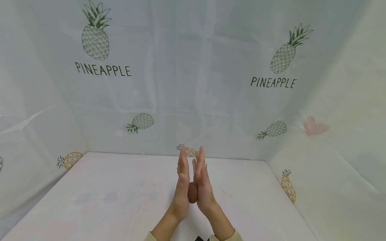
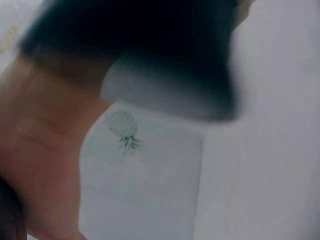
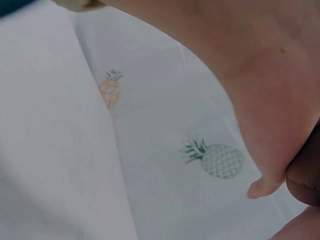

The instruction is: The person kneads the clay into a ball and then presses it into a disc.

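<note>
Between the two palms in the head view sits a smooth brown oval lump of modelling clay [image 1: 192, 193]. The left hand [image 1: 182, 185] presses it from one side with straight fingers pointing up and away. From the other side the right hand [image 1: 204, 189] presses in the same way, its fingers also straight and slightly spread. Both hands are above the table. The right wrist view catches the clay [image 3: 305, 175] at its right edge, with a crease in its surface. A dark part of the clay [image 2: 9, 212] shows at the lower left of the left wrist view.
A white table [image 1: 126, 207] with faint coloured stains spreads beneath the hands. Pale sheeting [image 1: 193, 83] printed with pineapples hangs behind it and along both sides. Light sleeves [image 1: 230, 237] end at the wrists.
</note>
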Action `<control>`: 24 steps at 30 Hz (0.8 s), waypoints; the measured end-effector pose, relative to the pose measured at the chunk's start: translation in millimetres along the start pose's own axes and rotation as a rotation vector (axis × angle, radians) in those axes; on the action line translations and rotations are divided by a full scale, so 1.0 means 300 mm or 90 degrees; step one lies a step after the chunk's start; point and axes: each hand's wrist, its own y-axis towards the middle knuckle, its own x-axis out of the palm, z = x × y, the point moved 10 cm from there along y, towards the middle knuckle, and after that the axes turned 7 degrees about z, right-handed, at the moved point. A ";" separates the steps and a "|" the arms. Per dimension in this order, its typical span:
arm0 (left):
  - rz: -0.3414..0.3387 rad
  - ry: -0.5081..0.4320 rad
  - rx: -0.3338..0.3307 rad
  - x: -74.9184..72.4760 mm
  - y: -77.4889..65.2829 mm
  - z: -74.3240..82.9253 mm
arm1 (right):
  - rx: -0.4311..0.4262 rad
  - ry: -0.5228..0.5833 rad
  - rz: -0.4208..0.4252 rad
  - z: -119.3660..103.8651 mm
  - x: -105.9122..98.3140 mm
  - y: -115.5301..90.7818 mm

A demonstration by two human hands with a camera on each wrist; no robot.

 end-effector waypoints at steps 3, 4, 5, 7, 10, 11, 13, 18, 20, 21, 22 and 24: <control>0.017 -0.014 0.008 -0.037 0.017 0.010 | 0.004 0.007 -0.026 0.011 0.040 -0.012; 0.025 -0.015 0.009 -0.050 0.023 0.009 | 0.002 0.009 -0.031 0.009 0.052 -0.016; 0.029 -0.019 0.010 -0.060 0.028 0.009 | 0.000 0.012 -0.035 0.006 0.061 -0.019; 0.038 -0.017 0.012 -0.074 0.037 0.007 | -0.002 0.013 -0.042 -0.006 0.075 -0.024; 0.039 -0.009 0.009 -0.083 0.043 0.001 | -0.005 0.011 -0.051 -0.023 0.086 -0.028; 0.038 -0.009 0.007 -0.084 0.043 -0.002 | -0.006 0.010 -0.053 -0.028 0.088 -0.030; 0.038 -0.007 -0.002 -0.085 0.042 -0.010 | -0.006 0.004 -0.054 -0.035 0.089 -0.034; 0.056 -0.007 -0.030 -0.100 0.044 -0.038 | -0.008 -0.013 -0.052 -0.045 0.090 -0.041; 0.069 -0.006 -0.037 -0.111 0.047 -0.046 | -0.010 -0.018 -0.054 -0.048 0.093 -0.041; 0.076 -0.005 -0.040 -0.116 0.049 -0.050 | -0.012 -0.020 -0.057 -0.049 0.094 -0.041; 0.083 -0.005 -0.041 -0.122 0.052 -0.052 | -0.014 -0.023 -0.060 -0.048 0.096 -0.041; 0.098 -0.003 -0.039 -0.137 0.058 -0.056 | -0.015 -0.025 -0.066 -0.047 0.100 -0.040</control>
